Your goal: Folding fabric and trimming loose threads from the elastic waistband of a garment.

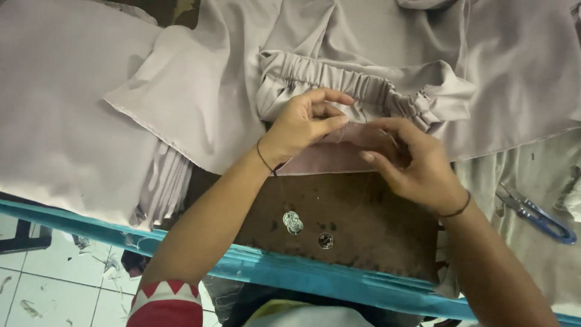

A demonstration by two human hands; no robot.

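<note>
Grey garment [339, 79], 2 hands pinching; 3 coins [295, 223].

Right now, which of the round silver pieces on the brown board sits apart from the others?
The dark-centred round piece, nearest the blue table edge; the other two overlap, up and left of it.

Two hands on grey cloth
The left hand [305, 124] and right hand [417, 166] pinch the gathered grey garment [363, 91]; blue snips [535, 213] lie nearby.
</note>
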